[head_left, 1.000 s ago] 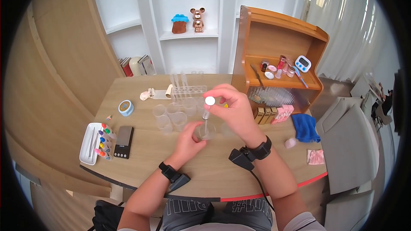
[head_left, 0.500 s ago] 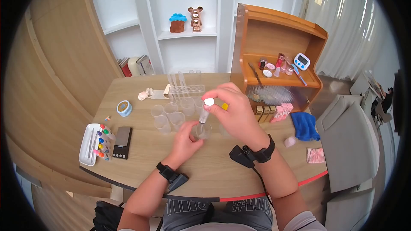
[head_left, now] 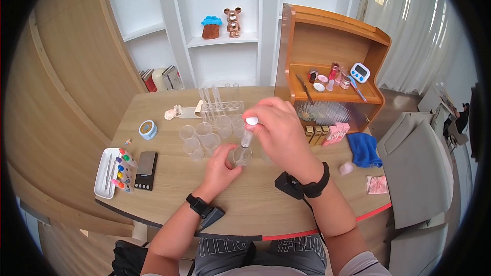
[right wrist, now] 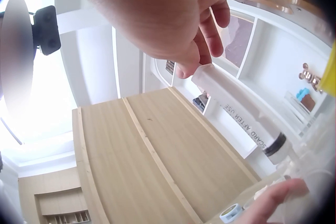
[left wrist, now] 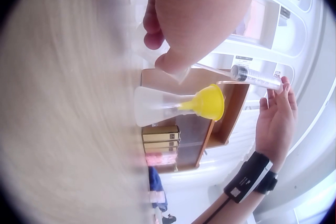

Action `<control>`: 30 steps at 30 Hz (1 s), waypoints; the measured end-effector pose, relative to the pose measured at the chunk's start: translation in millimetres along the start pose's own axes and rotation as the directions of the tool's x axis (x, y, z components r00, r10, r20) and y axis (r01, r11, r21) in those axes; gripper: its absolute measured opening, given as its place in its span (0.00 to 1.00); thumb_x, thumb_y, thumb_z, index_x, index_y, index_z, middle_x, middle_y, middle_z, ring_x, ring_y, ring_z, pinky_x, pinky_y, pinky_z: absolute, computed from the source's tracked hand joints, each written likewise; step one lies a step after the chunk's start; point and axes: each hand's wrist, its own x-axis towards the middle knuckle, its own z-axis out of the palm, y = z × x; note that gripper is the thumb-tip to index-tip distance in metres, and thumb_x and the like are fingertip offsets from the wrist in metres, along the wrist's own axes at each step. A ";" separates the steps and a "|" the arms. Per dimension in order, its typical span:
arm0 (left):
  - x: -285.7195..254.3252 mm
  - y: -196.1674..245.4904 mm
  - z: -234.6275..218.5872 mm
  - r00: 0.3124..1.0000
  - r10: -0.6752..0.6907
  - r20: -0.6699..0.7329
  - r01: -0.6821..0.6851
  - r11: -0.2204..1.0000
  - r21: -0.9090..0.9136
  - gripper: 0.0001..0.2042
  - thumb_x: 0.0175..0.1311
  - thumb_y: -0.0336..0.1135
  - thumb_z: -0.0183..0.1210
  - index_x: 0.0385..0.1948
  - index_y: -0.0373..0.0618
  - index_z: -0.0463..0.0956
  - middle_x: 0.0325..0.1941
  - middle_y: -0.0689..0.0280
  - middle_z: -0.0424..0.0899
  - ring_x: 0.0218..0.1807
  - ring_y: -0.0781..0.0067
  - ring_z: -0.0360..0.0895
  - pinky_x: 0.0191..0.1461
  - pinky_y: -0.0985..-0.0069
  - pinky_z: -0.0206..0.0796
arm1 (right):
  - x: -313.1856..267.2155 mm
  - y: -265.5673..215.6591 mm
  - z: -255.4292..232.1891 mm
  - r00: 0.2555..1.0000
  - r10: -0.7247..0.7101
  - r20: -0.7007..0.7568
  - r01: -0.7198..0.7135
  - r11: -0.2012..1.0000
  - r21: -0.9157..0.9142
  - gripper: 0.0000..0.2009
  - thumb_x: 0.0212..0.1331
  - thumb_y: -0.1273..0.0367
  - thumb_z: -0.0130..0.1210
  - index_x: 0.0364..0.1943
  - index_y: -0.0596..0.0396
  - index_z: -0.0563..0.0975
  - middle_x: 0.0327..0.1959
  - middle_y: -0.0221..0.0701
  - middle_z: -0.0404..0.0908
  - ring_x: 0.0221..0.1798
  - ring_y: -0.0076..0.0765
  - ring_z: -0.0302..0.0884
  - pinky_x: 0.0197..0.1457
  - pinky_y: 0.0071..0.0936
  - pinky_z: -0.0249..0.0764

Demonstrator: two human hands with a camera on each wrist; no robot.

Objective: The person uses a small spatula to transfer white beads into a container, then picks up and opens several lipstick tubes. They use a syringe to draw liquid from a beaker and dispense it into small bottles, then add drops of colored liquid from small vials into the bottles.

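My right hand (head_left: 279,130) pinches the top end of a clear plastic syringe (right wrist: 241,109), its white round end showing above the fingers. The barrel slants down, with a black plunger seal near its lower end and a thin stem below. That stem reaches a small clear cup (head_left: 243,158), which my left hand (head_left: 220,173) holds low at the table between thumb and fingers. In the left wrist view, a translucent conical flask (left wrist: 157,107) stands close by with a yellow funnel (left wrist: 211,103) in its mouth; my right hand mostly hides them in the head view.
Several clear cups (head_left: 193,148) stand left of my hands, before a clear test tube rack (head_left: 236,106). A black scale (head_left: 147,166) and a white tray (head_left: 106,179) lie left. Gold boxes (head_left: 318,135), a blue cloth (head_left: 364,150) and a wooden cabinet (head_left: 337,46) are right.
More of the syringe barrel and its black seal shows below my right fingers, and the hand has turned slightly above the cup. My left hand keeps its hold on the cup.
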 end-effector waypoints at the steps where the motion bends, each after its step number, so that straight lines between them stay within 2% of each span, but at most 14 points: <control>1: -0.1 0.0 0.0 1.000 0.005 -0.002 -0.005 1.000 0.002 0.27 0.48 0.22 0.68 0.55 0.43 0.74 0.54 0.60 0.78 0.23 0.75 0.74 0.29 0.75 0.70 | 0.7 -1.7 -0.9 1.000 0.006 -0.016 -0.006 1.000 0.010 0.10 0.53 0.77 0.64 0.40 0.54 0.81 0.38 0.35 0.81 0.48 0.44 0.77 0.52 0.38 0.71; 13: 0.3 -3.0 0.5 1.000 -0.006 -0.007 0.006 1.000 -0.005 0.28 0.48 0.22 0.68 0.55 0.43 0.74 0.56 0.60 0.77 0.23 0.76 0.74 0.30 0.77 0.71 | 3.9 -9.0 -13.1 0.999 0.011 0.042 -0.011 1.000 0.003 0.09 0.57 0.78 0.60 0.41 0.54 0.78 0.42 0.38 0.78 0.46 0.50 0.75 0.52 0.41 0.71; 16: 0.2 -2.6 -0.3 1.000 0.001 -0.019 -0.001 1.000 -0.011 0.27 0.48 0.22 0.68 0.55 0.42 0.74 0.56 0.59 0.77 0.23 0.76 0.74 0.30 0.77 0.71 | 4.7 -9.8 -14.6 0.999 -0.011 0.047 0.013 0.999 -0.038 0.10 0.55 0.78 0.59 0.41 0.55 0.76 0.34 0.33 0.84 0.50 0.43 0.78 0.54 0.38 0.70; 19: -0.1 -4.7 -0.4 1.000 0.010 -0.028 -0.010 1.000 0.001 0.27 0.47 0.22 0.68 0.55 0.42 0.74 0.56 0.59 0.77 0.23 0.77 0.74 0.30 0.77 0.70 | 3.1 -8.4 -13.5 0.997 -0.035 0.063 0.039 0.997 -0.067 0.10 0.55 0.78 0.57 0.42 0.55 0.75 0.33 0.33 0.84 0.51 0.43 0.78 0.54 0.38 0.70; 22: -0.2 -4.0 -0.9 1.000 -0.003 -0.030 0.004 1.000 0.005 0.27 0.47 0.22 0.69 0.55 0.42 0.74 0.56 0.59 0.77 0.22 0.77 0.74 0.29 0.77 0.70 | 4.1 -9.4 -14.5 0.997 -0.047 0.068 0.050 0.998 -0.036 0.10 0.56 0.80 0.58 0.41 0.55 0.76 0.42 0.39 0.80 0.46 0.52 0.75 0.51 0.41 0.72; 25: -0.1 -3.1 -1.3 0.999 0.005 -0.037 -0.005 1.000 0.008 0.27 0.47 0.22 0.69 0.54 0.42 0.74 0.56 0.59 0.77 0.22 0.77 0.74 0.29 0.77 0.70 | 3.8 -10.6 -15.5 0.995 -0.062 0.076 0.069 0.994 -0.087 0.11 0.54 0.77 0.55 0.43 0.56 0.74 0.33 0.32 0.84 0.52 0.44 0.79 0.55 0.38 0.70; 30: -0.1 -4.5 -1.6 0.999 0.015 -0.038 -0.015 1.000 0.003 0.27 0.47 0.21 0.68 0.54 0.41 0.74 0.57 0.60 0.77 0.23 0.77 0.74 0.29 0.77 0.70 | 4.8 -11.4 -22.3 0.993 -0.078 0.093 0.086 0.993 -0.085 0.10 0.56 0.76 0.55 0.43 0.57 0.74 0.37 0.35 0.84 0.51 0.46 0.79 0.54 0.39 0.70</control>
